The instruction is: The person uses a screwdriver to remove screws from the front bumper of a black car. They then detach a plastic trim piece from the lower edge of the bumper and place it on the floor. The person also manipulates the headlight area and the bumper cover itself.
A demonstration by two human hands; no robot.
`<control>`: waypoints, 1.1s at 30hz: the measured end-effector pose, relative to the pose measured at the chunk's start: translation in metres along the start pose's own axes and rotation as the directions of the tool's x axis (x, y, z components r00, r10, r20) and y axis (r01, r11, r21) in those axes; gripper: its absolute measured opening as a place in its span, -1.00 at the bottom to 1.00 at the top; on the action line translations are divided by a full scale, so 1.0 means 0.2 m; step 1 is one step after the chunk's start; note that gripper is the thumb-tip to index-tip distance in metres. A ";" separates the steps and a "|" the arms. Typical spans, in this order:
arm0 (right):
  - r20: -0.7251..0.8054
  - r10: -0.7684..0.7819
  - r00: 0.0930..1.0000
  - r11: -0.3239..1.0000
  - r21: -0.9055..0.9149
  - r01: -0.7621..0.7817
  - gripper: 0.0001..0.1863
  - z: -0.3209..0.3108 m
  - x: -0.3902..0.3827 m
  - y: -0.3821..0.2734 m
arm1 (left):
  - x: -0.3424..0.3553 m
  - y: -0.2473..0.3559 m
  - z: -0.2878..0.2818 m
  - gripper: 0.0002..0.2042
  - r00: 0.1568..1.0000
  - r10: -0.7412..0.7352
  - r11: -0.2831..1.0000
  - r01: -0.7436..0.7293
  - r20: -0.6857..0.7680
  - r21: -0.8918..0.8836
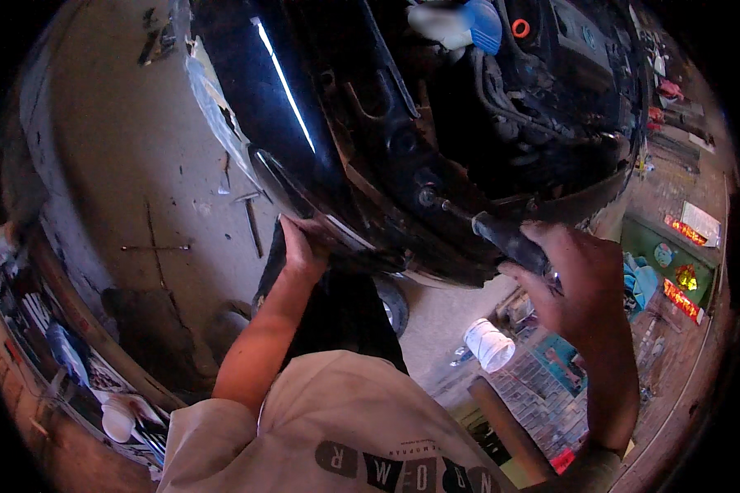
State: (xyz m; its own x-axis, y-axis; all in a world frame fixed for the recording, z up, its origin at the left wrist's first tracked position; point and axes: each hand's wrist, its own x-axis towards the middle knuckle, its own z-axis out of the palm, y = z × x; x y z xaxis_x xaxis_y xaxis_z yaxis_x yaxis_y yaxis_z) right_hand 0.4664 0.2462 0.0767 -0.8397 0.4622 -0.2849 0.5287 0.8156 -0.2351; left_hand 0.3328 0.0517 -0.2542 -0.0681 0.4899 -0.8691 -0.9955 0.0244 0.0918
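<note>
A black car front (288, 123) fills the upper middle, with a glossy panel and cracked, pale paint along its left edge. My left hand (302, 251) grips the lower edge of the bumper (358, 238), its fingertips partly hidden. My right hand (575, 279) is closed round a dark, cylindrical power tool (501, 234), whose thin shaft points left at a round fitting (426, 195) on the car's front frame; whether the tip touches it is too small to tell.
The open engine bay (551, 90) holds hoses and a white-and-blue reservoir (469, 25). A cross wrench (156, 247) and loose tools lie on the floor at left. A white bucket (489, 343) stands right of my body. Cluttered shelving (74, 361) curves along the lower left.
</note>
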 end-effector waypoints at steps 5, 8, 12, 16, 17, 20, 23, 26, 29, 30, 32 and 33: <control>-0.027 0.043 0.999 0.998 0.047 -0.042 -0.58 -0.01 0.01 -0.02 | 0.02 -0.05 -0.09 -0.24 0.998 0.064 0.990 -0.060 -0.024 0.131; -0.104 0.058 0.993 0.987 0.156 -0.041 -0.61 0.02 0.03 -0.03 | -0.03 -0.05 -0.10 -0.28 0.990 0.010 0.992 0.008 -0.138 0.129; -0.094 0.063 0.994 0.991 0.126 -0.051 -0.61 0.01 -0.01 -0.03 | -0.08 -0.03 -0.11 -0.28 0.999 0.027 0.980 -0.018 -0.045 0.196; -0.153 0.051 0.987 0.994 0.100 -0.036 -0.62 -0.03 -0.02 -0.06 | -0.08 0.00 -0.11 -0.20 1.000 0.013 0.963 -0.014 0.005 0.269; -0.160 0.086 0.983 0.988 0.138 -0.064 -0.63 -0.02 -0.02 -0.05 | -0.09 0.02 -0.09 -0.19 1.000 0.008 0.957 -0.011 0.013 0.290; -0.181 0.175 0.968 0.966 0.223 -0.132 -0.64 -0.02 -0.01 -0.02 | -0.10 0.05 -0.05 -0.18 1.000 0.019 0.960 -0.022 0.013 0.277; -0.185 0.270 0.945 0.937 0.276 -0.214 -0.63 -0.02 0.03 0.00 | -0.08 0.06 -0.07 -0.27 1.000 0.030 0.975 -0.030 0.005 0.218; -0.271 0.375 0.886 0.912 0.282 -0.300 -0.64 0.01 0.03 0.04 | -0.10 0.07 -0.06 -0.17 0.999 0.007 0.965 -0.015 0.032 0.260; -0.041 0.777 0.628 0.464 0.710 -0.529 -0.64 0.04 -0.04 0.14 | -0.14 0.08 -0.06 -0.17 0.999 0.031 0.959 -0.038 0.032 0.282; 0.034 0.836 0.548 0.276 0.837 -0.473 -0.69 0.10 -0.10 0.22 | -0.16 0.08 -0.05 -0.17 0.997 0.046 0.951 -0.061 0.056 0.303; 0.304 0.767 0.565 -0.132 0.936 -0.326 -0.66 0.14 -0.16 0.30 | -0.20 0.09 -0.04 -0.17 0.992 0.085 0.931 -0.113 0.094 0.347; 0.420 0.692 0.588 -0.341 0.907 -0.247 -0.64 0.16 -0.18 0.33 | -0.23 0.09 -0.02 -0.20 0.992 0.104 0.920 -0.125 0.076 0.371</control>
State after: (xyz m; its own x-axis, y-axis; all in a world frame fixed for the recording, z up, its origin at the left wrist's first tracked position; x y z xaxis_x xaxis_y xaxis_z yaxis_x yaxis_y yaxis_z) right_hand 0.5344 0.2720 0.0414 -0.0757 0.6895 -0.7203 0.1395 -0.7079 -0.6924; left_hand 0.3179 0.0265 -0.2133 -0.1665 0.5542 -0.8155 -0.8832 0.2840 0.3733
